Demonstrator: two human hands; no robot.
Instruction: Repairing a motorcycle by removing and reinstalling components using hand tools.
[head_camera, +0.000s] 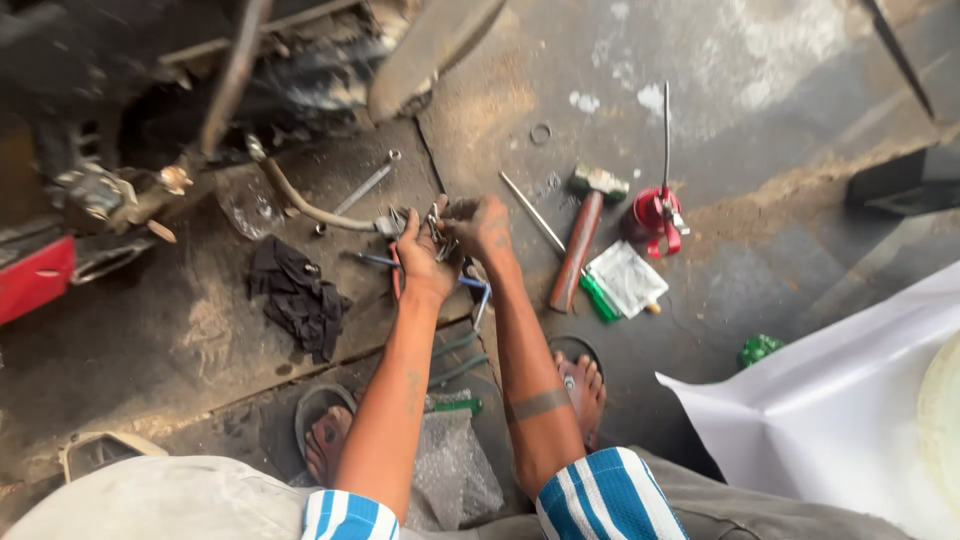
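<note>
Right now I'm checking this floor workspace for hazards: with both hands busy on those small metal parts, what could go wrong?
1. The small metal parts sit loosely between the left hand and right hand; one could slip and get lost on the gritty floor.
2. The hammer and wrench lie close to the sandalled feet, a likely trip or toe hazard.
3. The oil can might tip and spill.
</note>
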